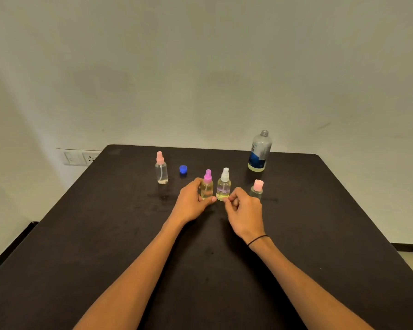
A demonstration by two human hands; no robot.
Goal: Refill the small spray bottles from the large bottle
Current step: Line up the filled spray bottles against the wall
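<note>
Clear plastic magenta-capped bottle [207, 186] in left hand [193, 204] grip; right hand [244, 211] loosely curled, empty.

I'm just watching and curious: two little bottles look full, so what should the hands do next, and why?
Probably let go of the magenta-topped bottle, which the left hand holds and which looks full, and reach for the pale-pink-topped bottle at far left. It looks nearly empty, and the large bottle stands uncapped, blue cap off.

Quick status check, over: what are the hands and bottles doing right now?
Left hand grips magenta-capped bottle. Right hand loosely curled beside white-capped bottle, contact unclear. Large bottle uncapped, upright. Nothing blocking.
</note>
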